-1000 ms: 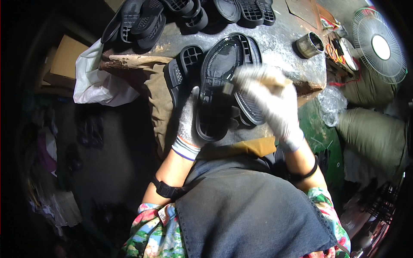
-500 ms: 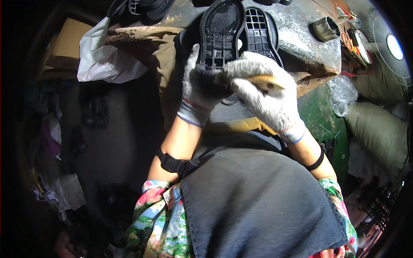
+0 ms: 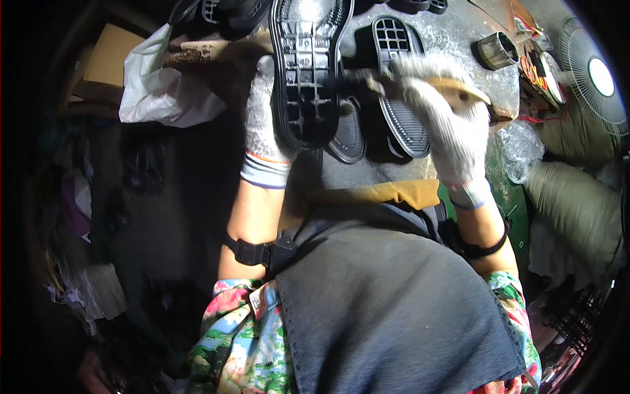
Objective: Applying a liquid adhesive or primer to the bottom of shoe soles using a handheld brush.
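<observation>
Sole (image 3: 307,72), black with a ribbed inner face, stands upright at upper centre of the frame, clamped from its left edge in the gloved left hand (image 3: 264,125). The gloved right hand (image 3: 446,125) is closed around a wooden-handled brush (image 3: 420,82), its tip touching the sole's right edge. More soles (image 3: 400,92) lie on the counter (image 3: 459,33) behind, near a tin (image 3: 497,50). Judged risk: a heavy stroke could twist the sole in that one-sided grip, or smear past its edge onto the glove.

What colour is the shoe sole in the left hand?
Black, with a moulded grid pattern; the shoe sole shows best in the head view.
</observation>
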Action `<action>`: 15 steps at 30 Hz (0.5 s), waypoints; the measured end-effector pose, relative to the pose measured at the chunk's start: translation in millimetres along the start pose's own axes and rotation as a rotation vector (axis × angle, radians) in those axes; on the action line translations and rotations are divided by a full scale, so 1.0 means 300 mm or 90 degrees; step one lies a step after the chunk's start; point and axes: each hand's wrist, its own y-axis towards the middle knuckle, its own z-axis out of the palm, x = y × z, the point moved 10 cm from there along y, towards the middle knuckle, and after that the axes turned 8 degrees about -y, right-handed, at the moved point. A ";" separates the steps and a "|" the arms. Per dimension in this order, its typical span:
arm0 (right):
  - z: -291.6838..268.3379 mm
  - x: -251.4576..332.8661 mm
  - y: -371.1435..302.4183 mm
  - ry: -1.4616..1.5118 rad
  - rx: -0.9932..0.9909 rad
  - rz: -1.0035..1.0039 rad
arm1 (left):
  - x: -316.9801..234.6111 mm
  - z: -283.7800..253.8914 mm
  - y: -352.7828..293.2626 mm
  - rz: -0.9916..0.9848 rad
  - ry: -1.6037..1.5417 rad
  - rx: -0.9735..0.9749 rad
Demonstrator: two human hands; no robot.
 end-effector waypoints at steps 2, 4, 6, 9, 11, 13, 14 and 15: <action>0.015 0.023 0.120 0.052 -0.050 -0.127 | 0.063 0.009 0.012 -0.054 0.005 0.054; 0.060 0.027 0.186 0.018 -0.087 -0.180 | 0.093 0.023 0.022 -0.053 0.034 0.016; 0.150 0.033 0.159 -0.012 -0.041 -0.136 | 0.049 0.003 -0.021 0.015 0.183 0.078; 0.198 0.048 0.069 -0.008 -0.038 -0.187 | 0.026 -0.028 -0.031 0.026 0.072 0.143; 0.222 0.039 0.017 -0.050 0.004 -0.189 | 0.026 -0.054 -0.003 0.026 -0.060 0.066; 0.244 0.063 -0.041 -0.110 0.048 -0.214 | -0.005 -0.049 0.002 0.024 -0.090 0.044; 0.226 0.098 -0.065 -0.222 0.028 -0.320 | 0.007 0.000 0.016 -0.044 -0.108 0.135; 0.215 0.094 -0.076 -0.239 0.049 -0.318 | -0.007 -0.016 0.012 -0.032 -0.094 0.102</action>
